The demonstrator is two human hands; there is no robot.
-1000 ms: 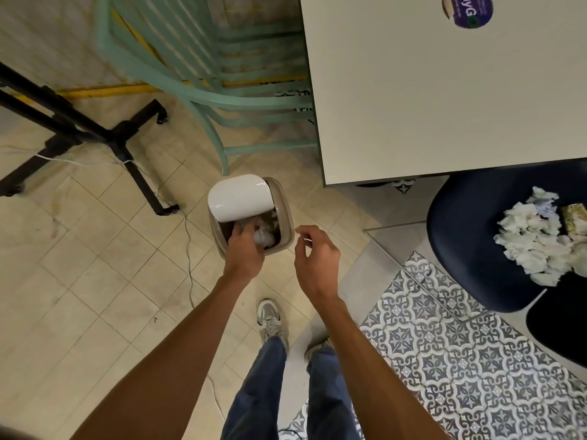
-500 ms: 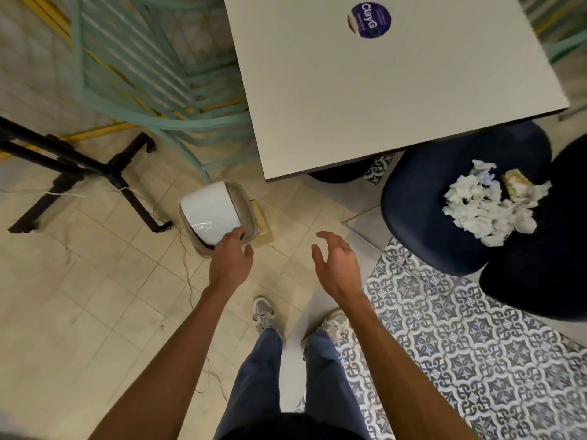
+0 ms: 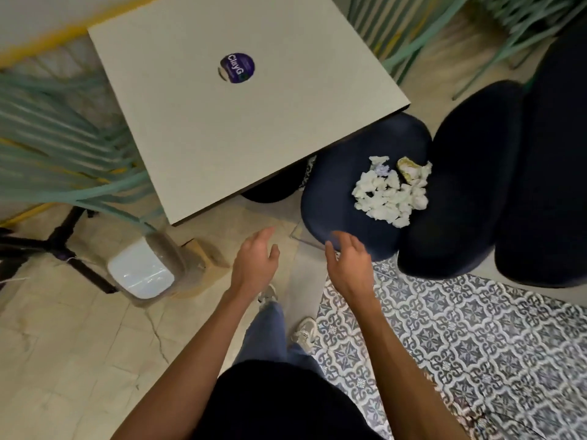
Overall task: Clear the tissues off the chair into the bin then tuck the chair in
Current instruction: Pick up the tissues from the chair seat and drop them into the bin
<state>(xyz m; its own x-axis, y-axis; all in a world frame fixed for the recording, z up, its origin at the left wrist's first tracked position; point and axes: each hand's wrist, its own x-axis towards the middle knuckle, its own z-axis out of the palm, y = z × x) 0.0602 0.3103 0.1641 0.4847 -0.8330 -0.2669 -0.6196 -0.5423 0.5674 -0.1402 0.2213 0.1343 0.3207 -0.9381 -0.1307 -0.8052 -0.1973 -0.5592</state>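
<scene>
Bin point(image 3: 141, 276) on floor at left, white lid down, beside desk point(image 3: 241, 122) corner. Left hand point(image 3: 255, 263) empty, fingers loosely spread, above floor. Right hand point(image 3: 347, 265) empty, fingers relaxed, over chair point(image 3: 336, 214) seat's front edge. Crumpled tissues point(image 3: 392, 193) heaped on seat, near backrest.

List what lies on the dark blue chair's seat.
A heap of crumpled white tissues lies on the chair seat, with one yellowish wad at its far edge. Anything beneath the heap is covered.
</scene>
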